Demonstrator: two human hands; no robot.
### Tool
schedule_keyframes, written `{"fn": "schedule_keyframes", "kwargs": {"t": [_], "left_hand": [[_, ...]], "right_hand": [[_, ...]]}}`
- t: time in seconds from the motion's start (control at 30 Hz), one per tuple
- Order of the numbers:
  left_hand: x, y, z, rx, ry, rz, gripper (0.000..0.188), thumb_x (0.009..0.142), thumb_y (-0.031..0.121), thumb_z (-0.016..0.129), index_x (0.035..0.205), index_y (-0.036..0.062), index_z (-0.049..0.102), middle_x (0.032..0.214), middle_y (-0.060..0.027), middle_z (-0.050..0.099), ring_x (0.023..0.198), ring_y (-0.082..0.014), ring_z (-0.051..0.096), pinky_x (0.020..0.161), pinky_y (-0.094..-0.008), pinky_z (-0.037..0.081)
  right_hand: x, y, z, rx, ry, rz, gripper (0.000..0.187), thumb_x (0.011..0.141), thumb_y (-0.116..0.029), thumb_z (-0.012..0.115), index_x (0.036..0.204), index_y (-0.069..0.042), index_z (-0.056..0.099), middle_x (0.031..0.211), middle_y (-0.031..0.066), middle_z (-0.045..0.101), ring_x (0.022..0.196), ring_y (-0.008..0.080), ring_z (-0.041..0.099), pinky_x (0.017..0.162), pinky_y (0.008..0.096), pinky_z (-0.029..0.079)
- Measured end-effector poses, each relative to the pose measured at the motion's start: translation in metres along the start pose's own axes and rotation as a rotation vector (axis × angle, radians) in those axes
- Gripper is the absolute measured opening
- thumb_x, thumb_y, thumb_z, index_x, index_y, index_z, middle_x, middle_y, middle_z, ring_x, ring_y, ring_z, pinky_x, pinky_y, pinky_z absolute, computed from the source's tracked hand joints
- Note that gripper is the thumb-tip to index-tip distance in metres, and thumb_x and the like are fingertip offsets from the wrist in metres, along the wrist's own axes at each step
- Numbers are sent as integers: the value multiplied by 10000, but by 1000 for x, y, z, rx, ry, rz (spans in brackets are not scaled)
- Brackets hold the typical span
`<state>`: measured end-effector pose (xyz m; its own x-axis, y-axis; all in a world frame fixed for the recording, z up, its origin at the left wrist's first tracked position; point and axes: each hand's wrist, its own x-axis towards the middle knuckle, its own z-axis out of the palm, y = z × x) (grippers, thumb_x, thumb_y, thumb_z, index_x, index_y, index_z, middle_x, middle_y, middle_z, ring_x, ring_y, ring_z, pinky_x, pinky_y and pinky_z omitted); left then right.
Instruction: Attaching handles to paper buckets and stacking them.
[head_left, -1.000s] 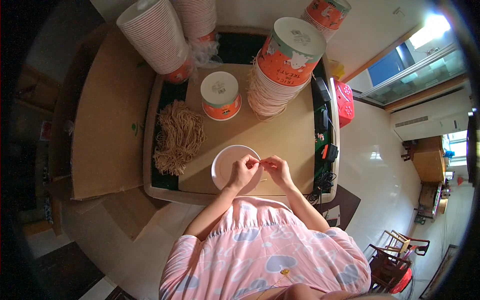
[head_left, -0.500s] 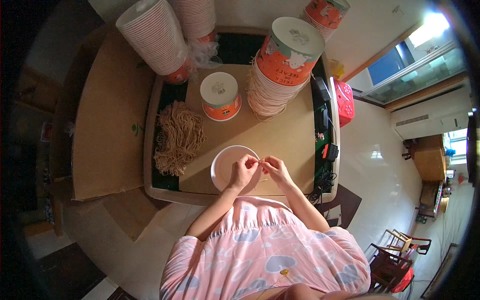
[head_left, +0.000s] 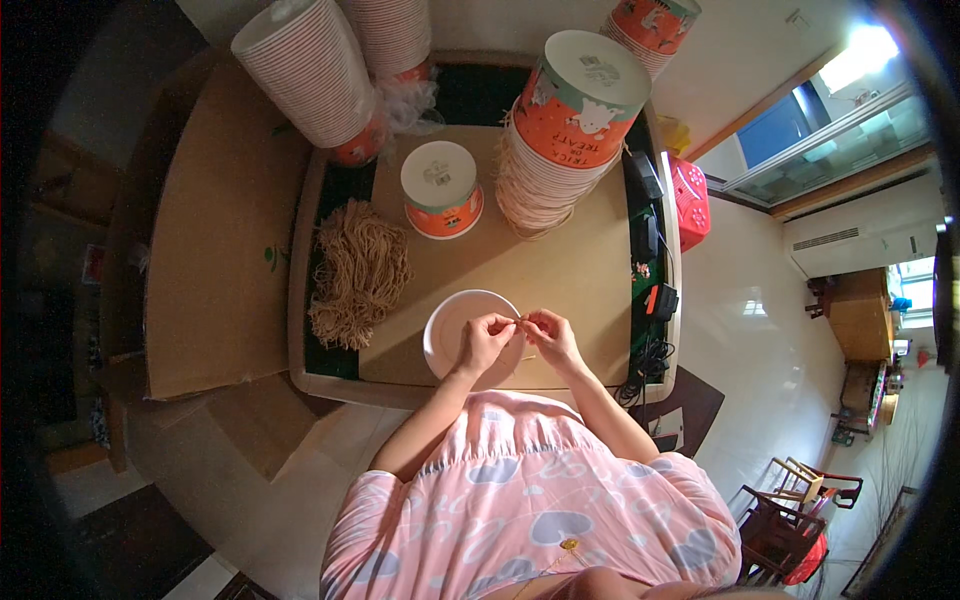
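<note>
A pale, glossy floor (head_left: 745, 300) spreads right of the table (head_left: 340, 388), which has a cream rim and green top. Left of it stands a cardboard box (head_left: 215, 270). A brown sheet (head_left: 530, 265) covers most of the top, bearing an upturned tub stack (head_left: 570, 130); a cord bundle (head_left: 355, 275) overlaps its left edge. The open tub (head_left: 447, 335) sits near the person. At its right rim, the left hand (head_left: 487, 340) and right hand (head_left: 553, 340) pinch, fingertips meeting; anything between is too small to tell.

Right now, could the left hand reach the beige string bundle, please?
Probably yes: only the white bucket and cardboard lie between the left hand and the beige string bundle, though that hand seems occupied.
</note>
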<state>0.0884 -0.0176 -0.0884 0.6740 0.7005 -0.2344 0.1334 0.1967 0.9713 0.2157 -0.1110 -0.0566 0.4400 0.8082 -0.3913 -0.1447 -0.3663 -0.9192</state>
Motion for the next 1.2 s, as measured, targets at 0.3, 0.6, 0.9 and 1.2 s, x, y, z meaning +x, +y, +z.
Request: {"fn": "schedule_keyframes", "kwargs": {"t": [0.3,0.6,0.9,1.2], "left_hand": [[-7,1,-10,-149,48,-99,50,837,34,597,829,3,637,718,-9,646,595,-53,564,538,-197,457],[-14,13,-19,-169,48,-136,104,837,24,597,938,10,621,801,-34,660,693,-84,617,592,-218,496],[-14,21,-2,274,103,244,152,762,-31,623,907,8,641,851,-129,670,764,-222,667,683,-303,530],[-12,21,-3,330,129,194,80,751,2,643,830,13,637,756,-125,668,697,-232,667,617,-315,524]], "right_hand": [[-16,-32,10,-534,69,-346,159,827,-51,583,983,-61,612,821,72,595,660,170,587,614,291,489],[-9,-24,13,-759,70,-425,82,799,-93,603,876,-72,622,801,110,565,705,277,603,624,360,501],[-10,-24,14,-794,83,-447,83,799,-112,606,866,-74,636,794,113,556,734,305,583,646,382,487],[-9,-24,12,-804,63,-441,69,816,-121,594,852,-80,637,788,107,552,731,304,573,648,386,483]]}}
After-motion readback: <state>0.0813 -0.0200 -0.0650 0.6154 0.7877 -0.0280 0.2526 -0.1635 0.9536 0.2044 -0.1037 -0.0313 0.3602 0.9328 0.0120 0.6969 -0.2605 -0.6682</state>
